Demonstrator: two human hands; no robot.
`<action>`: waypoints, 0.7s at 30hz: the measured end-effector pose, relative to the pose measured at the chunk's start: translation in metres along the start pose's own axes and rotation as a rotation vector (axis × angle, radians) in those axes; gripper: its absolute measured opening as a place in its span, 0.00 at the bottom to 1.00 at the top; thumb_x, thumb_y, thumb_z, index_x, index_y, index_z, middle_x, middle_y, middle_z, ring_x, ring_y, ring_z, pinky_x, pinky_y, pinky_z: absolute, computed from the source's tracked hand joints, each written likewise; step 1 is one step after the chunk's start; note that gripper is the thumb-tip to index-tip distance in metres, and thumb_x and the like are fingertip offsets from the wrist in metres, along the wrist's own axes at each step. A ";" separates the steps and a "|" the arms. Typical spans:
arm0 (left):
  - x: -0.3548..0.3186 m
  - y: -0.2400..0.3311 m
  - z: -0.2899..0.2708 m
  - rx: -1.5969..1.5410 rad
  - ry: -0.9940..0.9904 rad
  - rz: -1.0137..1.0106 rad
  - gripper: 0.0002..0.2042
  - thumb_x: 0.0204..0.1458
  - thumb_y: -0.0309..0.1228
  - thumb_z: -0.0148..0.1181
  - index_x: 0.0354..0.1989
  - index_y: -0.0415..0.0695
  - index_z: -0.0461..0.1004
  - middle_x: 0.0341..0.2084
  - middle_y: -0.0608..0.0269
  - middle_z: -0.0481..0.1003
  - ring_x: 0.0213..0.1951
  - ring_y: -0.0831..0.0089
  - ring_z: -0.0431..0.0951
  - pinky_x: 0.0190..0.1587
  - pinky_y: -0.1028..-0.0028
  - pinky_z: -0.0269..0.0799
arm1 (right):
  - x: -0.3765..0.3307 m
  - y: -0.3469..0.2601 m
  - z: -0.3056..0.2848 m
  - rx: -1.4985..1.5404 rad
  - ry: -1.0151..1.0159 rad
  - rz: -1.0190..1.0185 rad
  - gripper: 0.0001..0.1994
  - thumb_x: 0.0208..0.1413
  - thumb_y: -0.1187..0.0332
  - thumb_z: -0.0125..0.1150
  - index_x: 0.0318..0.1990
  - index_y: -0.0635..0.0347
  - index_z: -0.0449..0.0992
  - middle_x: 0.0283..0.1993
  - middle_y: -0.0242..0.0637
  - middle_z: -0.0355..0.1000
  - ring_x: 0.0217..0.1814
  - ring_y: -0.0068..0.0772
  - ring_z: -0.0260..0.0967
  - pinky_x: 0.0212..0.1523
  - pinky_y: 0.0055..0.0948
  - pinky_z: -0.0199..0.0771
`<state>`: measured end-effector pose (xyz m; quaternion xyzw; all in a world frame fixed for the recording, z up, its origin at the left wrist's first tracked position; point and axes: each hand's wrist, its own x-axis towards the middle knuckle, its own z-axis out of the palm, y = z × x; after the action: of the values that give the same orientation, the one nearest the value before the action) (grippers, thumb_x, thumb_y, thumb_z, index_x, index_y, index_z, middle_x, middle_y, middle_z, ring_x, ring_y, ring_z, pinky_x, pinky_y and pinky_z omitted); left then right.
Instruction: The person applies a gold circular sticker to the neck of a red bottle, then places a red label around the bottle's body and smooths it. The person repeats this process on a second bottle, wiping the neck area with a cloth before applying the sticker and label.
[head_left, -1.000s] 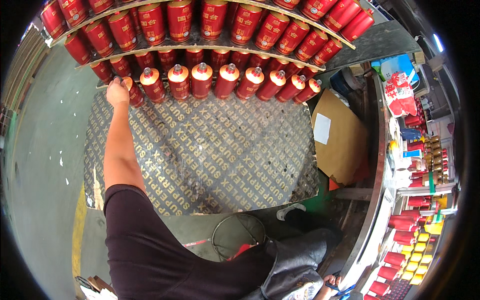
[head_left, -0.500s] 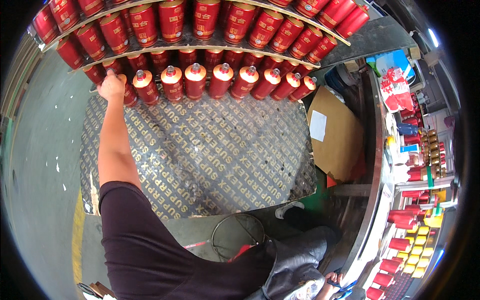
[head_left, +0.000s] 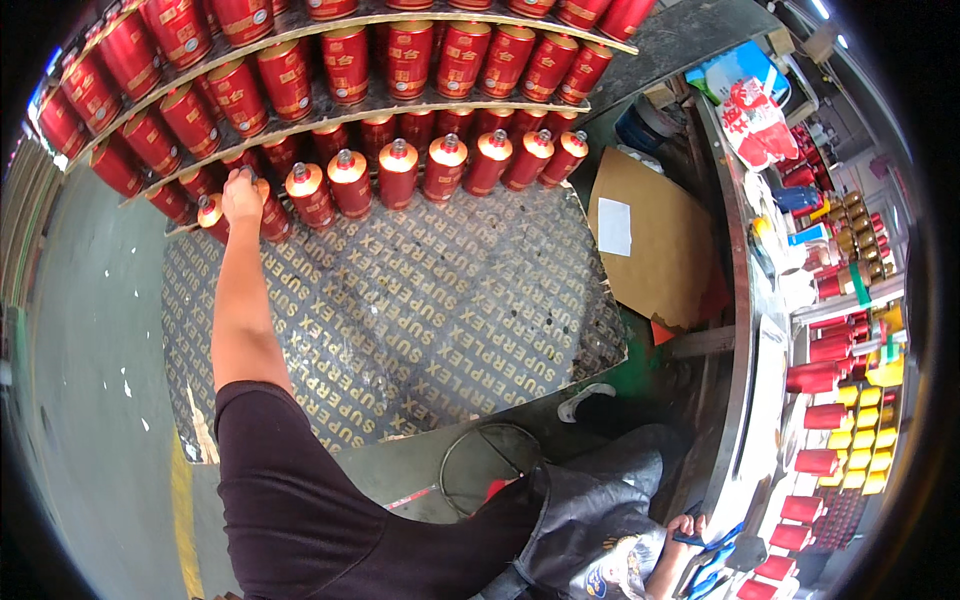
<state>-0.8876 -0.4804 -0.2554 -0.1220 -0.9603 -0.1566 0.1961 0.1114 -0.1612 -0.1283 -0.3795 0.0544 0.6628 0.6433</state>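
Note:
Stretched forward to the far left, my left hand (head_left: pixel 243 197) has its fingers closed around the neck of a red bottle (head_left: pixel 273 220), the second from the left end of the front row. Beside the hand stands the leftmost bottle (head_left: pixel 213 220), red with a gold shoulder. To the right, more such bottles (head_left: pixel 397 178) continue the row along the patterned board (head_left: pixel 420 310). At the lower right, by the bench edge, my right hand (head_left: pixel 685 527) is closed on something blue (head_left: pixel 705 555) of a kind I cannot make out.
Behind the row, shelves (head_left: pixel 330 110) carry several red lettered bottles or canisters. A brown cardboard sheet (head_left: pixel 650 240) leans at the right beside a long workbench (head_left: pixel 745 400) crowded with red and yellow items. Near my body stands a round metal hoop (head_left: pixel 490 465).
My left hand has shifted right along the row; the leftmost bottle now shows beside it. The view has turned slightly, shifting the shelves left. My right hand stays by the bench.

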 end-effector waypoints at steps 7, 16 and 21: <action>-0.013 -0.017 0.006 -0.033 0.136 0.064 0.11 0.52 0.28 0.63 0.45 0.42 0.77 0.49 0.51 0.77 0.53 0.48 0.75 0.56 0.56 0.72 | 0.001 -0.004 -0.001 -0.016 -0.053 0.071 0.21 0.61 0.70 0.56 0.17 0.51 0.56 0.12 0.30 0.50 0.15 0.28 0.49 0.23 0.28 0.59; -0.060 0.091 -0.008 -0.077 0.224 0.453 0.16 0.59 0.35 0.59 0.51 0.39 0.78 0.62 0.52 0.72 0.66 0.55 0.68 0.72 0.51 0.54 | -0.011 0.007 0.004 0.097 -0.017 0.116 0.17 0.66 0.70 0.55 0.22 0.49 0.62 0.15 0.28 0.51 0.16 0.26 0.47 0.23 0.27 0.59; -0.075 0.160 0.006 -0.014 -0.097 0.520 0.16 0.61 0.41 0.56 0.47 0.42 0.79 0.70 0.56 0.64 0.73 0.62 0.58 0.76 0.49 0.39 | -0.017 0.014 0.005 0.065 -0.052 0.092 0.16 0.66 0.71 0.53 0.24 0.52 0.61 0.15 0.31 0.53 0.16 0.27 0.48 0.21 0.29 0.55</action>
<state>-0.7748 -0.3438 -0.2510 -0.3734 -0.9039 -0.1014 0.1826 0.0947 -0.1745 -0.1205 -0.3383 0.0765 0.6991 0.6253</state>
